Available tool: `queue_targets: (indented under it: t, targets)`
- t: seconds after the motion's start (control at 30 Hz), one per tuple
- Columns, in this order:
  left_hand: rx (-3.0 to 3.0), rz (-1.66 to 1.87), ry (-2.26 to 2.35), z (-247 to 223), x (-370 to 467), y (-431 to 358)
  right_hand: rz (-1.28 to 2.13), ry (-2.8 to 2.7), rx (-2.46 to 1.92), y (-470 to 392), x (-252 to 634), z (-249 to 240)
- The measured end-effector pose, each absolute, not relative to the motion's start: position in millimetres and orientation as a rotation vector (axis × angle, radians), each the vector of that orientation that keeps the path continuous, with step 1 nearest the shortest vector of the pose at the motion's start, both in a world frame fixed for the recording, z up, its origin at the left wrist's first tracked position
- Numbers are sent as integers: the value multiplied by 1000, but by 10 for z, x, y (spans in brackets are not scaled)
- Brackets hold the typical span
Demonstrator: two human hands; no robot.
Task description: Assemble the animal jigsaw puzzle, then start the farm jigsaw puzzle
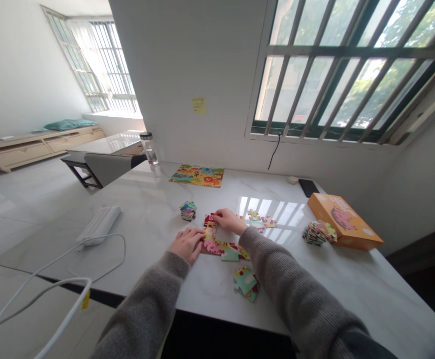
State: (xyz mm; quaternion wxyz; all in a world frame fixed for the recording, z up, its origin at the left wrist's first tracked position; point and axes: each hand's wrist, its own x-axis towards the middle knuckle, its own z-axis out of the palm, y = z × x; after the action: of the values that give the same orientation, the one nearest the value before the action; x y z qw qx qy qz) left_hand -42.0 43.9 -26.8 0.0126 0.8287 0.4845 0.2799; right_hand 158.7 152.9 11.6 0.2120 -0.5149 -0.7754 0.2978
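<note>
A partly joined jigsaw puzzle (211,243) lies on the white table, its pieces running down the left side and along the near edge. My left hand (187,244) rests flat, fingertips at the puzzle's left edge. With thumb and fingers pinched, my right hand (231,221) holds a red puzzle piece (210,218) at the top of the left column. Whether that piece is fully seated I cannot tell. Loose pieces (254,215) lie beyond my right wrist, partly hidden by it. Nearer me is a small pile of green pieces (246,282).
Stacks of puzzle pieces stand left (188,211) and right (317,233), the latter against an orange box (342,219). A colourful picture sheet (197,175) lies at the back. A phone (309,188), a bottle (149,148) and a white power strip (100,225) with a cable are also there.
</note>
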Motion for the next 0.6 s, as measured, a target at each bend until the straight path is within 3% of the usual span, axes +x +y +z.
queue_targets:
  t: [0.3,0.6]
  targets:
    - [2614,822,1529,-262,-421,433,853,-2175,-1417,1473,1725,211]
    - [2583,722,1550,-230,-427,425,699,-2137,-1535,1214,2674,371]
